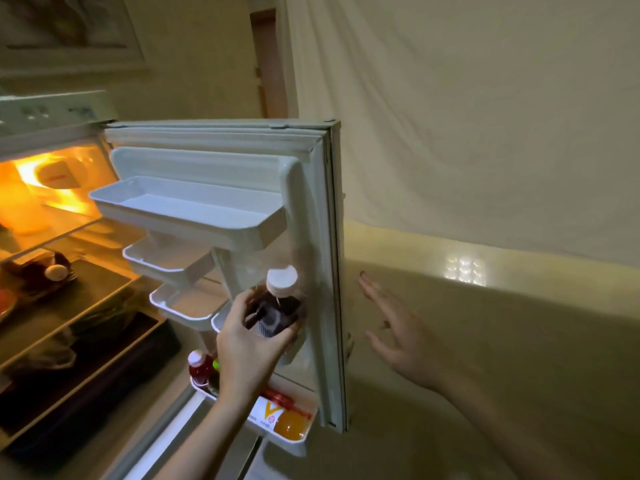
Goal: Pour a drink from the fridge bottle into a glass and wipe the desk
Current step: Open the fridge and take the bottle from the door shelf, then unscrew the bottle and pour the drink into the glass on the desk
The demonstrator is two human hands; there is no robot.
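Home interior: household fridge (52, 237) open, stocked door shelves (194, 209), framed picture (69, 29), wooden door (268, 64).

Open fridge door (322, 237): empty top shelf (187, 213), red-capped bottle (199, 368) and orange carton (280, 415) in its bottom rack; white sheet (485, 116) hanging just beside.

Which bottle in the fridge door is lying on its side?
The orange-drink bottle in the bottom door shelf; the red bottle and the dark bottle stand upright.
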